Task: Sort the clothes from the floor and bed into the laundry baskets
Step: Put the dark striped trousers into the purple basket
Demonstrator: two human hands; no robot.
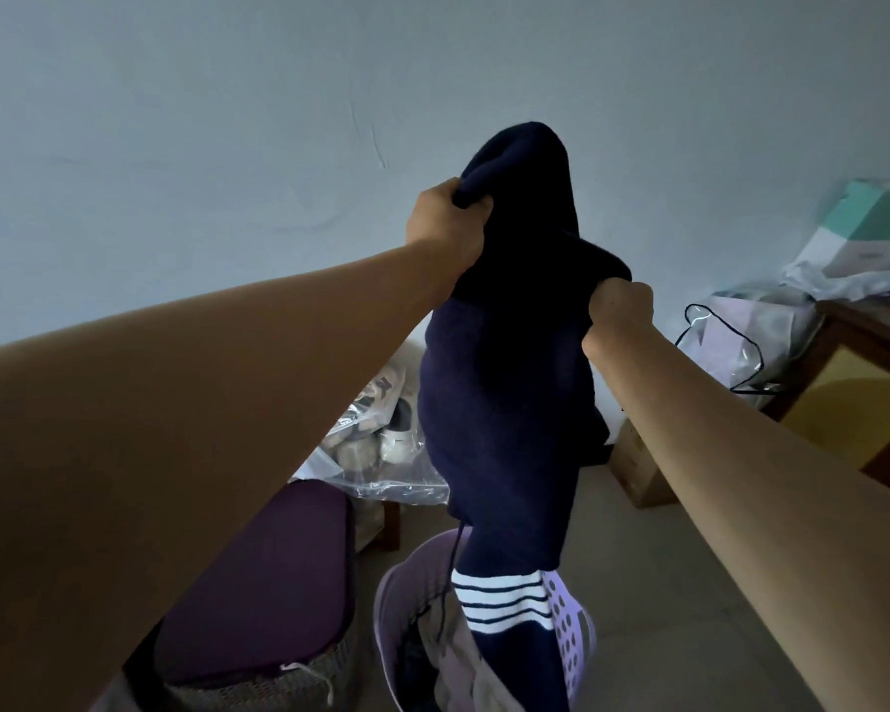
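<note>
A dark navy knitted garment (pixel 504 382) with white stripes near its lower end hangs in front of me, held up high. My left hand (pixel 445 223) grips its top edge in a fist. My right hand (pixel 620 308) clutches a fold on its right side, lower than the left. The striped end dangles down into a lilac laundry basket (pixel 571 639) with round holes in its wall, on the floor below. Inside the basket lie beige and dark clothes (pixel 458 665).
A dark purple case (pixel 263 583) lies on a woven grey basket (pixel 258 693) at lower left. Clear plastic bags with shoes (pixel 381 434) sit behind it. A cardboard box (pixel 633 470), a wooden bed frame (pixel 864 372) and bags (pixel 751 336) stand at right.
</note>
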